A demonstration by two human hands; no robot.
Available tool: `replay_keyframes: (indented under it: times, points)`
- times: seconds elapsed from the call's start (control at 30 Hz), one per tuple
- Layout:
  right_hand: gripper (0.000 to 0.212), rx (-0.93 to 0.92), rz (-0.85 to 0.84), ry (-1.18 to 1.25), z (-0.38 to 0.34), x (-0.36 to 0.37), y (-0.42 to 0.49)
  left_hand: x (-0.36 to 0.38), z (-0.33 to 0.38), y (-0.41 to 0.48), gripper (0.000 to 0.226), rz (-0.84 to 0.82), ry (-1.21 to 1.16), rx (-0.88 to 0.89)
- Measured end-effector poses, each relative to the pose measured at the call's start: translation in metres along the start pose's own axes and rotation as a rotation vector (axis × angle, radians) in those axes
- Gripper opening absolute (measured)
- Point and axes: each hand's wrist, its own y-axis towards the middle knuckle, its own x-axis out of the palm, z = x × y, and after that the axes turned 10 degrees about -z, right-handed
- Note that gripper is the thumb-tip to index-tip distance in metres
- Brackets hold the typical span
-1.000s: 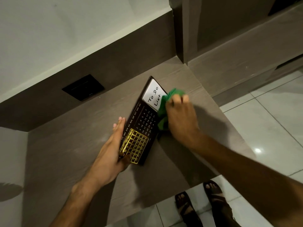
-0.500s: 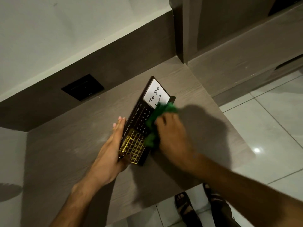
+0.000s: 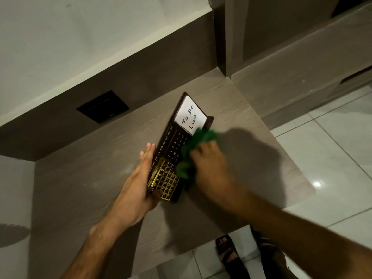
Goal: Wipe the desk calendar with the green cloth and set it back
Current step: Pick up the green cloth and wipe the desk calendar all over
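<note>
The dark brown desk calendar (image 3: 171, 146) stands tilted on the wooden shelf (image 3: 90, 178). It carries a white "To Do List" card at its far end, month names and dates in the middle, and a gold grid frame at its near end. My left hand (image 3: 138, 184) grips its near left edge, thumb on the gold grid. My right hand (image 3: 209, 166) presses the bunched green cloth (image 3: 193, 152) against the calendar's right half, covering part of the dates.
A black wall plate (image 3: 102, 106) sits in the dark panel behind the shelf. The shelf's front edge drops to a tiled floor (image 3: 332, 158), where my sandalled feet (image 3: 231, 252) show. A vertical partition (image 3: 219, 37) rises at the shelf's far right corner.
My right hand slid the green cloth from beside the white card toward me along the calendar's right side. The white card is now uncovered. The left hand and the calendar stayed put.
</note>
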Motion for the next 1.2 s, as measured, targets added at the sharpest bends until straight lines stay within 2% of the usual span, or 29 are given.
replay_keyframes:
  times: [0.1,0.17,0.27,0.37,0.47,0.57,0.67,0.73,0.8,0.87,0.93,0.97,1.03,1.13,1.2]
  points:
    - [0.028,-0.278,-0.122,0.022,-0.027,0.014,-0.045,-0.001,0.003,-0.001,0.119,-0.008,0.011,-0.002]
    - [0.024,-0.324,-0.154,-0.008,-0.019,0.009,-0.037,-0.001,0.004,-0.001,0.118,-0.013,0.006,-0.010]
    - [0.031,-0.183,-0.088,-0.080,0.013,-0.010,0.002,-0.001,0.004,-0.001,0.118,-0.024,-0.008,-0.023]
    - [0.039,0.010,0.013,-0.026,0.049,-0.038,0.036,-0.002,0.003,-0.001,0.117,-0.033,-0.007,-0.035]
    - [0.037,0.074,0.151,-0.138,0.058,-0.048,0.049,-0.002,0.002,-0.001,0.115,-0.031,-0.003,-0.025]
    - [0.026,0.105,0.043,-0.257,0.033,-0.038,0.036,-0.001,0.002,-0.001,0.115,-0.027,-0.008,-0.023]
    - [0.023,-0.064,-0.145,-0.307,-0.011,-0.007,-0.005,-0.001,0.002,-0.001,0.116,-0.017,-0.008,-0.021]
    - [0.024,-0.217,-0.216,-0.240,-0.034,0.004,-0.034,-0.001,0.002,0.000,0.117,-0.019,-0.020,-0.034]
    - [0.025,-0.303,-0.305,-0.064,-0.041,0.005,-0.050,-0.002,0.002,0.001,0.118,-0.029,-0.024,-0.058]
    - [0.035,-0.296,-0.455,0.218,-0.036,-0.005,-0.054,-0.002,0.001,0.001,0.118,-0.033,-0.016,-0.065]
    - [0.049,-0.175,-0.541,0.545,-0.022,-0.025,-0.049,-0.002,0.001,0.001,0.117,-0.029,-0.013,-0.043]
    - [0.053,-0.121,-0.501,0.680,-0.014,-0.036,-0.043,-0.001,0.001,0.000,0.116,-0.026,-0.015,-0.029]
    - [0.059,-0.046,-0.284,0.804,0.006,-0.058,-0.029,0.000,0.000,0.000,0.116,-0.013,-0.024,-0.014]
    - [0.059,0.030,0.150,0.608,0.032,-0.077,-0.005,0.001,-0.001,0.000,0.115,0.000,-0.028,-0.013]
    - [0.062,0.053,0.293,0.425,0.041,-0.072,0.007,0.000,-0.002,0.001,0.117,-0.004,-0.021,-0.019]
